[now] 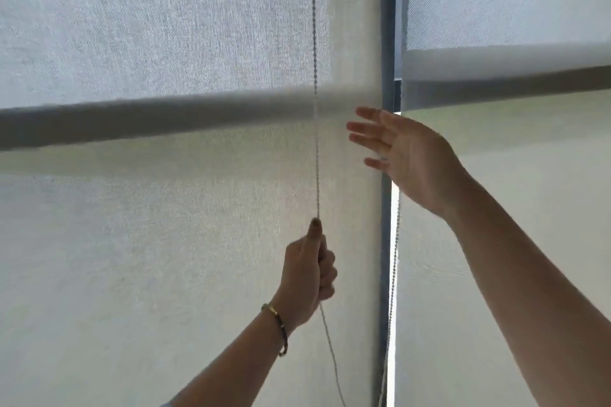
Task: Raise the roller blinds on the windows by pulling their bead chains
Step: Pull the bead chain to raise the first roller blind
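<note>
A pale woven roller blind (165, 241) fills the left of the view, a second blind (512, 10) the right. One white bead chain (315, 76) runs straight up in front of the left blind. My left hand (309, 271) is closed around this chain, thumb pointing up, and the chain trails slack below the fist. My right hand (406, 155) is raised higher, fingers spread, palm facing left, touching nothing I can see. A second chain strand (393, 291) hangs along the gap between the blinds, under my right wrist.
A dark horizontal window bar (132, 122) shows through the left blind, another bar (529, 79) through the right one. A grey vertical frame post (387, 26) separates the two blinds. A bright slit of daylight (394, 241) shows beside it.
</note>
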A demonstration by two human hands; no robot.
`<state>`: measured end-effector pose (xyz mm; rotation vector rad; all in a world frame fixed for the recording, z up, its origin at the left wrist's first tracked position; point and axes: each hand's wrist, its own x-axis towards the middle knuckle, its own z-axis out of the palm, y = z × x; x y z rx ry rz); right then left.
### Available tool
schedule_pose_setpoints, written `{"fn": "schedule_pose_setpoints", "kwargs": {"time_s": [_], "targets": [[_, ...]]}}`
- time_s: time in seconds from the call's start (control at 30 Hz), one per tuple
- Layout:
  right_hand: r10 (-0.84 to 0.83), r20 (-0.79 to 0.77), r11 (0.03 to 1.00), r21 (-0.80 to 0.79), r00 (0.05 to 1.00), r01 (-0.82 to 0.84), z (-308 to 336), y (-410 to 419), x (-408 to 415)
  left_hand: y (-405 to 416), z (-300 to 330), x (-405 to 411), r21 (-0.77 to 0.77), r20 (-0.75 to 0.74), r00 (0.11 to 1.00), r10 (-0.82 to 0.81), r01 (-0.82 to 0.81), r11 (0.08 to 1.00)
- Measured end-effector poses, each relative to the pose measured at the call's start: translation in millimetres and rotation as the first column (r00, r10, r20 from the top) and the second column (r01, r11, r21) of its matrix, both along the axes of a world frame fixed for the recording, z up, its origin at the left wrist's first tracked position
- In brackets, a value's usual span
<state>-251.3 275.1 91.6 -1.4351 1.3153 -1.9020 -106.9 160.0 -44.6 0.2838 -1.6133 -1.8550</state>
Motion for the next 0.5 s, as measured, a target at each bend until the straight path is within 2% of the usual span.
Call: {"fn": "schedule_pose_setpoints", "kwargs": {"time_s": [0.13,0.3,0.4,0.43,0.5], "targets": [[0.028,-0.067,0.999,-0.044,0.997,-0.031,53.4,-19.8,18.1,-4.2,-48.4,-0.5,0.046,0.157,0.988,0.0,-0.008,0.999],[-0.195,0.058,0.969,-0.146,0.979,0.201,93.3,-53.8,46.6,-5.4,-78.7,2.3,0.052,0.265,0.964,-0.018,0.005,0.999],[-0.28,0.003,0.938,-0.211,0.96,0.274,93.4,-65.8,61.0,-6.6,-75.8,2.8,0.086,0.269,0.959,-0.089,0.069,0.994],[-0.308,-0.002,0.918,-0.262,0.951,0.297,91.0,-70.1,65.4,-9.0,-69.6,2.1,0.066,0.268,0.957,-0.114,0.1,0.993],[-0.373,-0.006,0.88,-0.321,0.928,0.351,83.1,-80.2,68.8,-18.1,-47.7,-0.3,-0.093,0.287,0.955,-0.081,0.112,0.989]]}}
